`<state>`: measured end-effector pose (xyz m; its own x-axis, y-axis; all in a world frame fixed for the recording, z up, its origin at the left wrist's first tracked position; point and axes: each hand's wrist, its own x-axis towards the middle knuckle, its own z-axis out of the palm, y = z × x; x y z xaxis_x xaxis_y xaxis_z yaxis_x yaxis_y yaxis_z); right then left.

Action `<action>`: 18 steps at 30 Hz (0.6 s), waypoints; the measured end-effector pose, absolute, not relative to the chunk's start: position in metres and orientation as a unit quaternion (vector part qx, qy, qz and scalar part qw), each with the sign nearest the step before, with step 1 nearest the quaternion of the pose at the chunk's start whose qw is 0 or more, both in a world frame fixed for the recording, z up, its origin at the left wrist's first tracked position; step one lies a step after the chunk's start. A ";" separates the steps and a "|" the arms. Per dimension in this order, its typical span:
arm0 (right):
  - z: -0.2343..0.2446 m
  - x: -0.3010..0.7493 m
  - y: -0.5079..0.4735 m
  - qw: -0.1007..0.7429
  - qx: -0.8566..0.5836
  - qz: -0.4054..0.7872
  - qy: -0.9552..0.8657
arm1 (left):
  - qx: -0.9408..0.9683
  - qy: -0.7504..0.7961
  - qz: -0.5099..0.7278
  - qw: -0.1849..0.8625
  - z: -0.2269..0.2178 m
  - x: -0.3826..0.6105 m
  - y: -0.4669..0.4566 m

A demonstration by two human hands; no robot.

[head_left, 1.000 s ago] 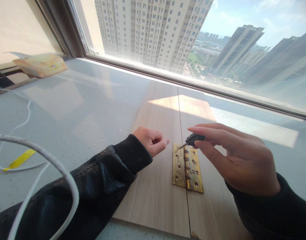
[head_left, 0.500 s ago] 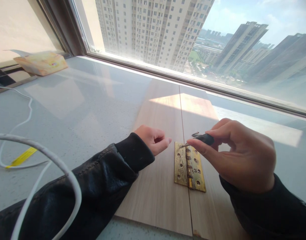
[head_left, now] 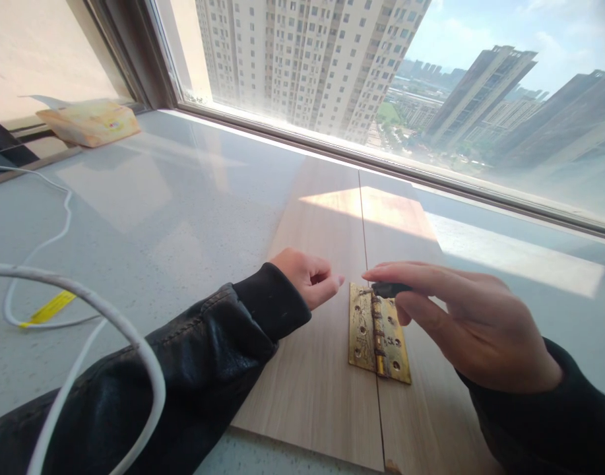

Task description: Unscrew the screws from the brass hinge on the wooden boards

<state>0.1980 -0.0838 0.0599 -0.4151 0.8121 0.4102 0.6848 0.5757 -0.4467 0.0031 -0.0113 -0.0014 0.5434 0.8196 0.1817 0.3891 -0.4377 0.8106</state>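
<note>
My right hand (head_left: 480,323) pinches a small black-handled tool (head_left: 391,289) between thumb and straightened fingers. The tool's thin metal tip points left at the upper hole in the left leaf of a brass hinge (head_left: 364,336); whether it sits in a screw there is too small to tell. The hinge lies flat and unfolded over the seam between two pale wooden boards (head_left: 312,402), with holes showing in both leaves. Left of the hinge, my left hand (head_left: 309,277) rests on the left board, its fingers curled closed. What they hold, if anything, is hidden.
A white cable (head_left: 154,376) with a yellow tag (head_left: 49,309) loops across the left foreground. At the far left stands a tissue pack (head_left: 92,123). The boards lie on a speckled pale sill (head_left: 208,218), below a window frame (head_left: 282,142).
My right hand's fingers have straightened and shifted their grip over the tool, hiding its bent metal piece. The left hand keeps its place on the board; the view has shifted slightly.
</note>
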 end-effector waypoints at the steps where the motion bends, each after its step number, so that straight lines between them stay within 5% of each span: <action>1: 0.059 0.198 -0.084 0.310 -0.461 0.097 -0.826 | 0.797 0.380 0.290 0.370 -0.001 0.003 -0.011; 9: 0.054 0.192 -0.081 0.393 -0.509 0.072 -0.762 | 0.795 0.383 0.294 0.367 -0.003 0.003 -0.011; 18: 0.065 0.195 -0.084 0.329 -0.453 0.145 -0.816 | 0.794 0.383 0.297 0.367 -0.003 0.004 -0.012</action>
